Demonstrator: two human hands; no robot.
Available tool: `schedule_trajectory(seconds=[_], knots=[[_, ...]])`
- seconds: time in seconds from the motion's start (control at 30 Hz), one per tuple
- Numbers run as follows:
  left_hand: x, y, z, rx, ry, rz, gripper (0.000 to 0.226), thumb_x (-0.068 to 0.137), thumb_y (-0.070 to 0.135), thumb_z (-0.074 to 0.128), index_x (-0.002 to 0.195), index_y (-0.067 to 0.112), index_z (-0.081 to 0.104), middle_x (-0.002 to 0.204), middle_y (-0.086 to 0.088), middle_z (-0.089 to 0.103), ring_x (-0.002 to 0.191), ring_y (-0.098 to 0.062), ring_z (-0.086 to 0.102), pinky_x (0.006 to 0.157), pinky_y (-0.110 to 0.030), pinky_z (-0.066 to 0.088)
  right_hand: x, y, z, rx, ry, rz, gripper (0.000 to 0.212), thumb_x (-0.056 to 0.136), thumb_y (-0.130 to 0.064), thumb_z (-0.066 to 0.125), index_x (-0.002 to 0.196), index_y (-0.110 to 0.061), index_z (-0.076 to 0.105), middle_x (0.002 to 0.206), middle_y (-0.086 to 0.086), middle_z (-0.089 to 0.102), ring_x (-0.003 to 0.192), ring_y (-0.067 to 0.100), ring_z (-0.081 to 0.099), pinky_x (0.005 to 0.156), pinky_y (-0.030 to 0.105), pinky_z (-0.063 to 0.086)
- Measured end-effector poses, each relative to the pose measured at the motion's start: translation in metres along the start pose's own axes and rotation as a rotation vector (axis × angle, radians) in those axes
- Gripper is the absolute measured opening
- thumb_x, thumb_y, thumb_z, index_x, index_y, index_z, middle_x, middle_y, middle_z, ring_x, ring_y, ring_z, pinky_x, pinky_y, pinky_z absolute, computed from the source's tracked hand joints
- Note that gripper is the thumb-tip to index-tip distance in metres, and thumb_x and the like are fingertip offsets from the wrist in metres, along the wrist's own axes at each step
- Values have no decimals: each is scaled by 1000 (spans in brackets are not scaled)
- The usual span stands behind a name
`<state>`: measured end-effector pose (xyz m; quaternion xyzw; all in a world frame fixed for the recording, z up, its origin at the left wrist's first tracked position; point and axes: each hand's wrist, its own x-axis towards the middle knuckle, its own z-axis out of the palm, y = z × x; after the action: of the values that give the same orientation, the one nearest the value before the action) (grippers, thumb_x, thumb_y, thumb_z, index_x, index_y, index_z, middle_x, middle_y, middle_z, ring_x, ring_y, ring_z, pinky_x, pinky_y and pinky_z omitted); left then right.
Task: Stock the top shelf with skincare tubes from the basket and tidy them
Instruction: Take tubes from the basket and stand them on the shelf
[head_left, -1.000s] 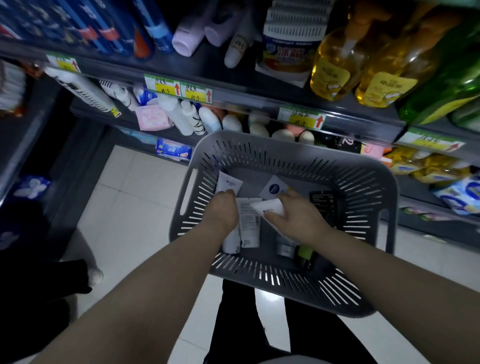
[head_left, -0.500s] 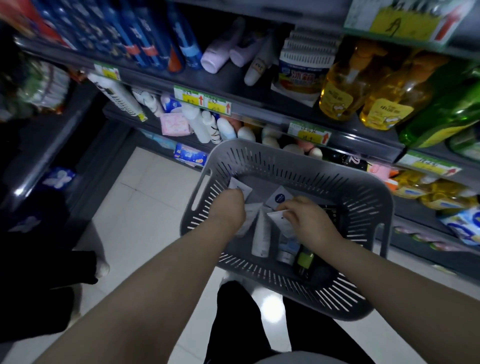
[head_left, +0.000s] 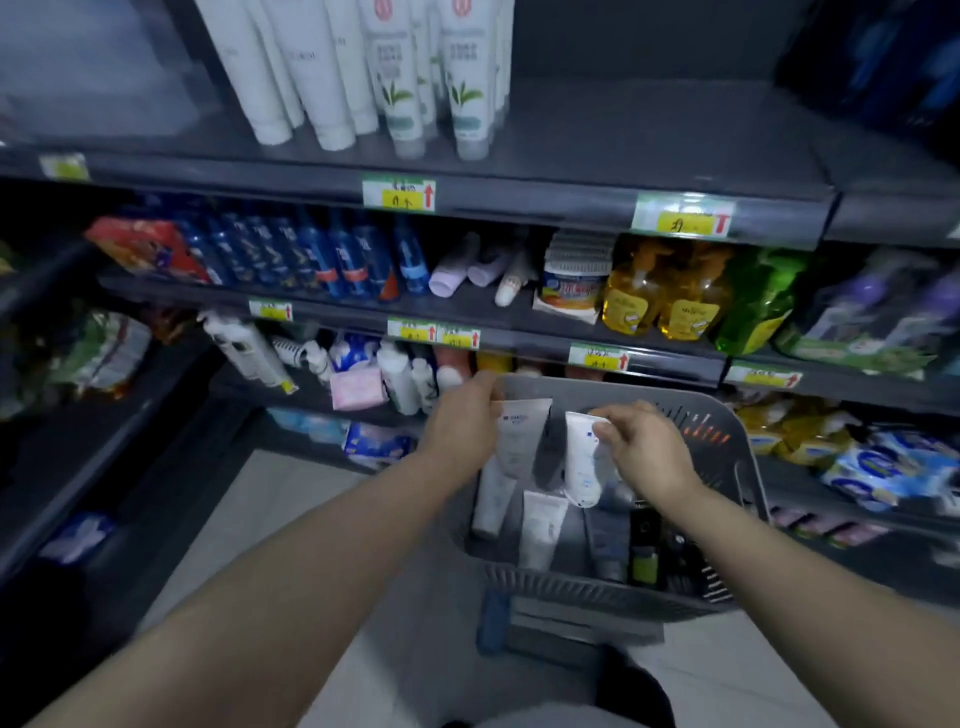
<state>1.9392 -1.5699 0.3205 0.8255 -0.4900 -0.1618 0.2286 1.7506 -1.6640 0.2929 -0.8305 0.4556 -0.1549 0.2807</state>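
Note:
A grey slotted basket (head_left: 737, 447) sits low at centre right with several skincare tubes lying in it. My left hand (head_left: 460, 423) grips a flat white tube (head_left: 519, 436) by its crimped end, lifted above the basket's floor. My right hand (head_left: 647, 449) pinches a white tube with blue print (head_left: 581, 462), hanging cap down over the basket. The top shelf (head_left: 597, 140) runs across the upper part of the view. Several white tubes (head_left: 358, 67) stand on it at the left, caps down.
The shelf below holds blue bottles (head_left: 311, 257), lilac tubes, a jar and yellow bottles (head_left: 660, 291). Lower shelves carry white bottles and packets. Price tags (head_left: 399, 193) line the shelf edges. Pale floor tiles (head_left: 270, 504) lie under my arms. A dark rack stands at the left.
The camera has tilted up, bringing the top shelf into view. Both hands have risen from the basket's floor, each lifting a white tube clear of the pile.

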Motion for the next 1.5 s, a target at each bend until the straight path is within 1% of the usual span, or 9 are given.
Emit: schedule_trajectory(seconds=[0.13, 0.2, 0.3, 0.43, 0.67, 0.77, 0.87, 1.33, 1.5], knots=[[-3, -6, -40, -168, 59, 75, 13, 87, 12, 48, 77, 19, 49, 79, -4, 59, 76, -23, 54, 64, -33, 41, -19, -36, -14, -19, 146, 5, 22, 95, -20, 54, 111, -14, 68, 95, 5, 52, 102, 31, 57, 74, 29, 38], [-2, -1, -60, -134, 62, 134, 15, 91, 12, 49, 78, 20, 48, 74, -2, 58, 73, -22, 55, 63, -34, 43, -26, -55, -27, -30, 201, 20, 24, 95, -22, 54, 114, -15, 67, 106, 7, 56, 108, 29, 55, 80, 30, 41], [4, 16, -93, -137, 108, 213, 12, 89, 14, 49, 82, 21, 53, 81, -4, 64, 77, -24, 61, 68, -38, 50, -28, -83, -54, -58, 254, -10, 23, 95, -24, 53, 112, -19, 68, 98, 0, 50, 102, 24, 56, 77, 30, 40], [23, 48, -138, -153, 188, 290, 12, 90, 16, 51, 85, 24, 58, 86, 1, 64, 79, -20, 59, 69, -35, 49, -18, -118, -100, -93, 294, -74, 20, 94, -25, 54, 107, -21, 69, 92, -3, 52, 91, 18, 55, 72, 28, 37], [81, 111, -190, -228, 339, 364, 13, 88, 13, 52, 87, 21, 62, 80, 11, 58, 81, -13, 56, 68, -25, 37, 26, -145, -172, -44, 496, -90, 20, 94, -25, 53, 106, -27, 69, 95, -3, 57, 98, 19, 57, 79, 32, 44], [118, 144, -203, -247, 357, 367, 15, 88, 12, 50, 89, 19, 63, 76, 14, 57, 74, -10, 54, 58, -22, 37, 60, -147, -200, -42, 554, -102, 20, 95, -26, 52, 106, -30, 68, 98, -5, 56, 99, 20, 57, 82, 37, 47], [159, 174, -211, -239, 374, 360, 19, 86, 10, 47, 89, 18, 64, 86, 10, 61, 80, -11, 55, 56, -14, 35, 99, -146, -223, -13, 576, -113, 20, 95, -26, 51, 103, -31, 68, 99, -5, 56, 98, 18, 56, 82, 38, 48], [330, 225, -222, -23, 276, 192, 24, 82, 1, 42, 75, 18, 57, 99, -2, 65, 87, -22, 58, 77, -30, 51, 246, -127, -236, 11, 448, -126, 22, 95, -26, 47, 100, -36, 66, 98, -8, 54, 94, 13, 55, 74, 32, 45], [368, 226, -216, 226, 173, 194, 29, 83, -6, 40, 96, 5, 63, 104, -10, 66, 94, -28, 60, 84, -34, 52, 270, -128, -232, 35, 475, -128, 22, 94, -26, 48, 98, -37, 66, 96, -9, 54, 91, 12, 55, 78, 36, 50]])
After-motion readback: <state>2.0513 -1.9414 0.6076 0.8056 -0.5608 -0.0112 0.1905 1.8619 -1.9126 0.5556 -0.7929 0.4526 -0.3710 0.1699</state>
